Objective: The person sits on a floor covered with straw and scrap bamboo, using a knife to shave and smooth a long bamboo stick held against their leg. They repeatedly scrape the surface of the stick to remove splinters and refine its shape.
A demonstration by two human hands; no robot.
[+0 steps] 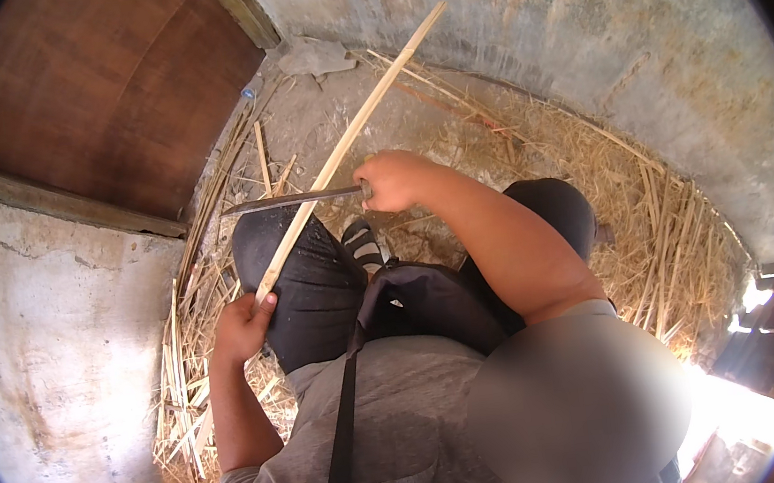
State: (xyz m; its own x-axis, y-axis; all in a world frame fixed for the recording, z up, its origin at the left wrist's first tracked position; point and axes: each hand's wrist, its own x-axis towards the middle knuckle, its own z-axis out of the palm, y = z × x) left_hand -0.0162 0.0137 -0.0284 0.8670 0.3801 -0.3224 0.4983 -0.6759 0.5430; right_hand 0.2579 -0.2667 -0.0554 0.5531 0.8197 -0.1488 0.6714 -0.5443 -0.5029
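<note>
While my L hand [243, 328] grips a pale strip [349, 145], my R hand [390, 182] holds a blade [284, 200] across it

L fingers: closed round strip's near end, thumb on top, beside my black trouser leg [297, 284]. Strip slants up & R over that leg, far end free, seen against the wall [522, 1]. R fingers: curled shut round handle [366, 191]; long thin blade points L, crossing strip approx. mid-length; can't tell if touching. Loose strips [661, 227] + straw [585, 150] on floor [308, 118].
</note>
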